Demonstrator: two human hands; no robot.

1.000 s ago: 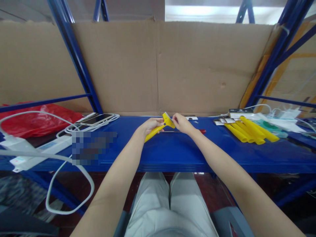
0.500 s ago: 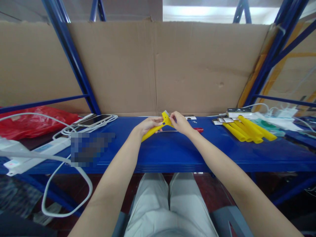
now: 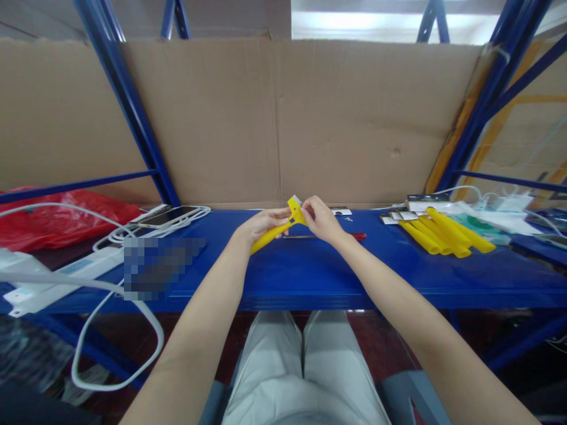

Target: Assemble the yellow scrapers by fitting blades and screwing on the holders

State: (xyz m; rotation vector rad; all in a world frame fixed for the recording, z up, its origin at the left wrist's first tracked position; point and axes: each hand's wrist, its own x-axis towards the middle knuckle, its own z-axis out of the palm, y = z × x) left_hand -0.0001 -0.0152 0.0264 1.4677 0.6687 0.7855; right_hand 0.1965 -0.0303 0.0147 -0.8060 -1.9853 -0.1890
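A yellow scraper with a flared head and a pale blade edge is held above the bench, tilted up to the right. My left hand is closed around it just below the head. At the right side of that head, my right hand has its fingertips pinched together against the scraper; anything between them is hidden. Behind the hands lies a screwdriver with a red handle, its thin shaft pointing left. Several tiny metal pieces, perhaps screws, rest near a small white piece with dark holes.
Several yellow scrapers lie piled on the blue bench at right. To the left are a phone, white cables, a power strip and a red plastic bag. A cardboard sheet stands behind the bench.
The scraper and both hands have shifted slightly left. My right fingertips stay at the scraper's head, and my left hand keeps its grip.
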